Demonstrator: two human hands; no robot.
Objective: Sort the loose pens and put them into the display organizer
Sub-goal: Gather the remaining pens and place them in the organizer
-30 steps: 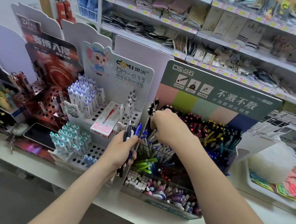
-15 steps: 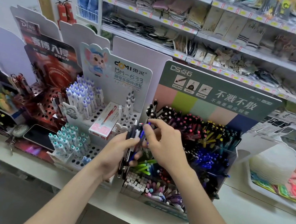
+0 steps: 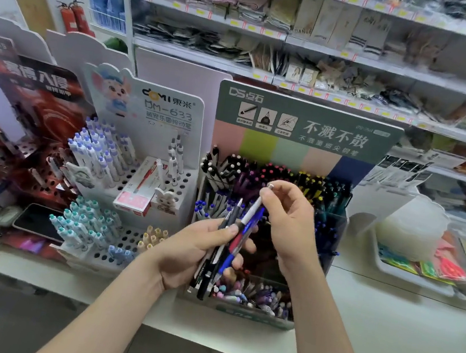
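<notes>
Loose pens (image 3: 216, 258) sit as a fanned bundle in the left hand (image 3: 191, 255), whose fingers and thumb wrap round their middles, above the front edge of the display organizer (image 3: 291, 151). They are a mix of black, grey and blue barrels with clips. They overlap too much to count, perhaps five or six.

The right hand (image 3: 288, 222) pinches the top end of a white-and-blue pen (image 3: 252, 211) between thumb and fingertips. The pen's lower end lies among the bundle, so it looks like the one being picked out for placing.

I judge the sorting to be partway through. The organizer is well stocked, yet the handful is not yet put away and each pen in it needs a matching slot.

Behind the hands, the organizer's low front tier holds pastel pens (image 3: 248, 295) lying loosely. Higher up, blue-capped pens (image 3: 210, 206) stand at the left. The back rows (image 3: 285, 177) are grouped by cap colour, from black through purple, pink and yellow to teal.

To the left is a white peg display (image 3: 170, 126), and stocked shelves (image 3: 302, 43) run across the back.
</notes>
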